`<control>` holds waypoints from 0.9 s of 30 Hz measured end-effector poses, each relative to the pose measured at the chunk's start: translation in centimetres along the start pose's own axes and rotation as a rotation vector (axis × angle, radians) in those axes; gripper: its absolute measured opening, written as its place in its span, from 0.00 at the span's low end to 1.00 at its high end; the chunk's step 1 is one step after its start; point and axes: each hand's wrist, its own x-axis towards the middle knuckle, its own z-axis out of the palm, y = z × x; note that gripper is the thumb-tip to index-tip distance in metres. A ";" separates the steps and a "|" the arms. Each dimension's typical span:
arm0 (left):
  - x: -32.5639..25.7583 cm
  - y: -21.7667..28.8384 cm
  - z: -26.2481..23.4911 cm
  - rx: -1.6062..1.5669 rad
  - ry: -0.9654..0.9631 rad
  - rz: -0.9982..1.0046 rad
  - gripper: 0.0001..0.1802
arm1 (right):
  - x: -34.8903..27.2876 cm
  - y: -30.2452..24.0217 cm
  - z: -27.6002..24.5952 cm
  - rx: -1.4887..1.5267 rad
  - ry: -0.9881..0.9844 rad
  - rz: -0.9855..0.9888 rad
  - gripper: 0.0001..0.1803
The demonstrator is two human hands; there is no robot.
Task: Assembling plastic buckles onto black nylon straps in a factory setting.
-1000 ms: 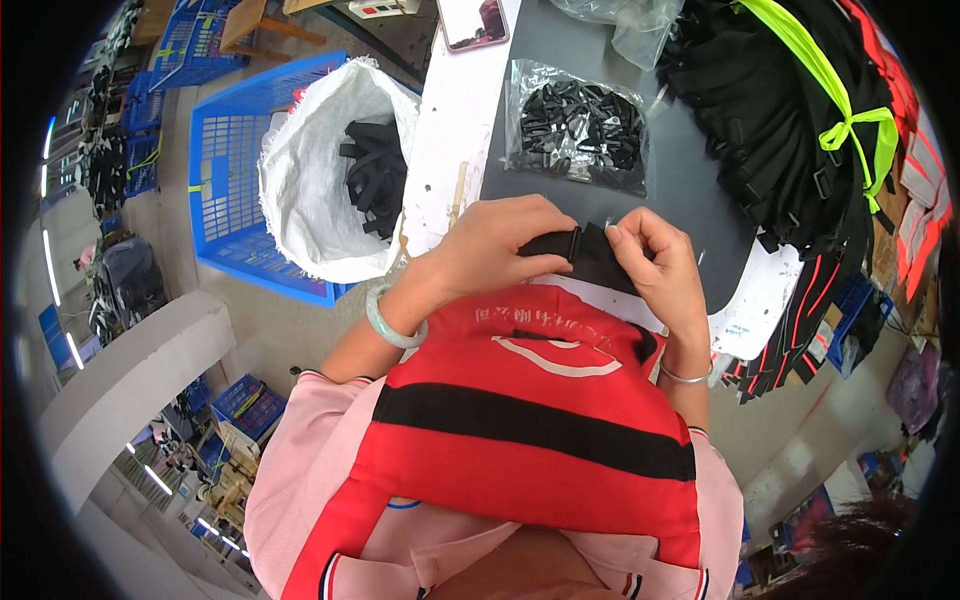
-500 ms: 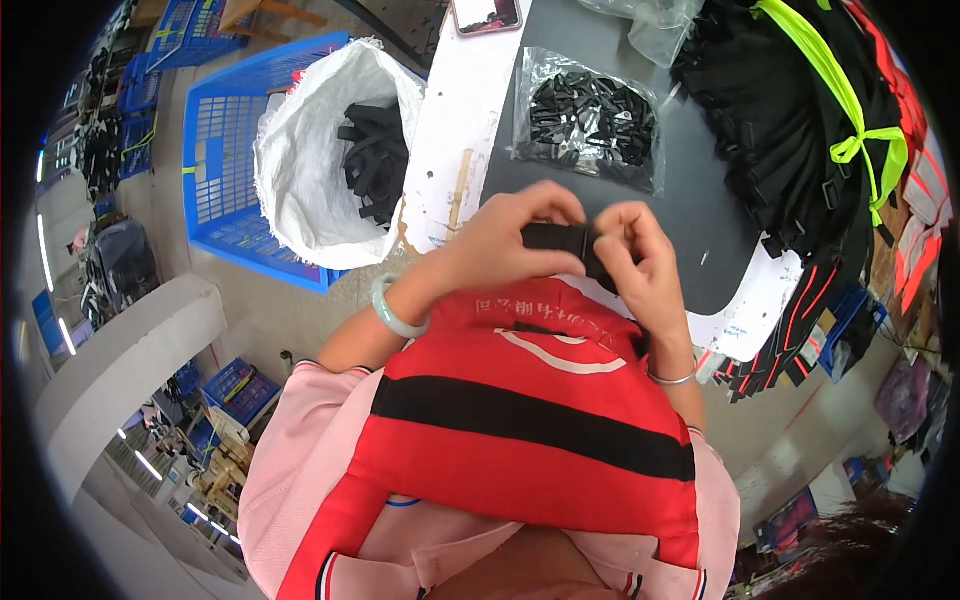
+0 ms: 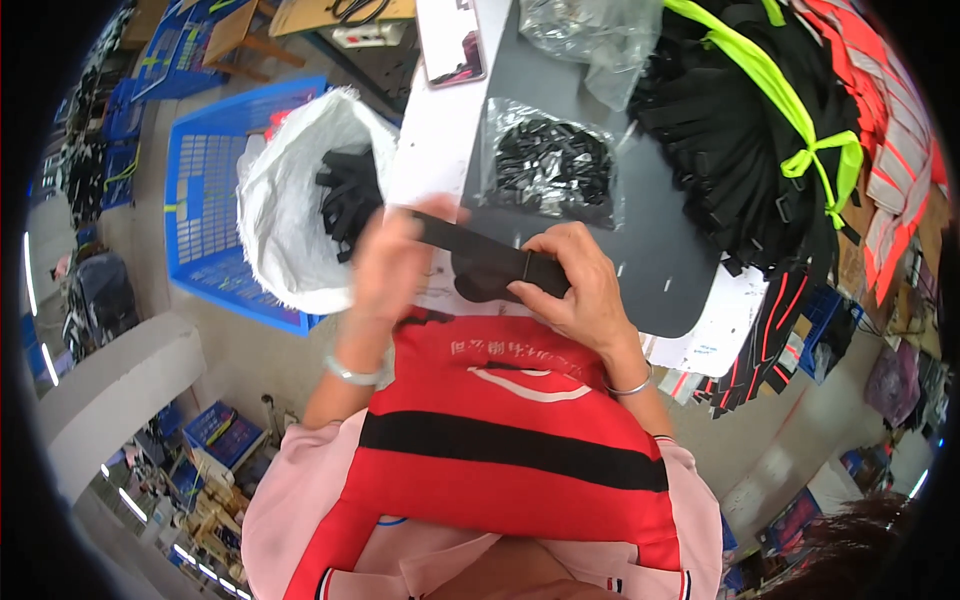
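Inside white sack, black straps

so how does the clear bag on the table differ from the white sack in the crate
The clear bag lies flat on the table; the white sack stands open in the blue crate on the floor. The bag holds small black pieces; the sack holds longer black straps. Both hold black parts.

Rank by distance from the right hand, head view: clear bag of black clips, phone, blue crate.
From the right hand:
1. Clear bag of black clips, just above it on the dark mat.
2. Phone, farther up, near the table's top edge.
3. Blue crate, far left, on the floor beside the table.
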 end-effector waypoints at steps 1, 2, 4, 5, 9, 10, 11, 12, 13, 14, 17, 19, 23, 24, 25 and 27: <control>0.6 2.3 -4.2 -0.310 -0.006 0.083 0.17 | -0.2 0.5 -0.4 0.026 0.056 0.041 0.18; 0.8 6.5 -4.2 -0.430 -0.036 0.008 0.16 | -0.4 1.4 -0.8 0.046 0.118 0.092 0.18; -0.7 12.1 -6.7 -0.196 0.237 0.373 0.11 | -0.3 2.4 -1.9 0.049 0.127 0.067 0.18; -1.5 14.6 -6.5 -0.152 0.203 0.399 0.10 | -0.1 2.7 -2.2 0.079 0.158 0.094 0.19; -5.0 19.8 -7.4 0.037 0.198 0.629 0.10 | 2.4 4.8 -4.3 0.206 0.329 0.359 0.21; -5.0 20.0 -7.3 0.131 0.286 0.698 0.10 | 3.4 5.6 -4.9 0.247 0.398 0.430 0.22; -4.6 19.5 -7.5 0.271 0.404 0.687 0.11 | 4.3 6.1 -5.5 0.246 0.409 0.427 0.22; -4.2 18.7 -7.9 0.414 0.524 0.676 0.11 | 5.3 6.6 -6.0 0.121 0.415 0.420 0.22; -3.0 17.2 -9.5 0.576 0.591 0.604 0.11 | 5.9 7.0 -6.7 -0.020 0.435 0.418 0.23; -2.3 15.4 -10.3 0.786 0.580 0.521 0.10 | 6.5 7.7 -7.1 -0.018 0.448 0.419 0.23; 0.2 9.8 -9.5 1.544 0.451 0.397 0.07 | 7.7 9.3 -7.2 -0.520 0.427 0.335 0.24; 1.0 7.0 -7.3 1.620 0.352 0.460 0.08 | 8.0 8.6 -6.9 -0.581 0.389 0.380 0.23; 4.2 3.5 -1.8 1.426 0.091 0.477 0.06 | 6.9 10.4 -6.3 -0.528 0.451 0.311 0.24; 5.0 2.7 0.1 1.415 0.038 0.489 0.06 | 7.0 10.1 -6.2 -0.524 0.451 0.311 0.24; 5.7 2.0 2.2 1.396 -0.041 0.476 0.06 | 7.1 9.2 -6.3 -0.500 0.464 0.319 0.23; 6.5 0.5 5.6 1.356 -0.203 0.474 0.07 | 7.7 8.4 -6.0 -0.471 0.490 0.328 0.22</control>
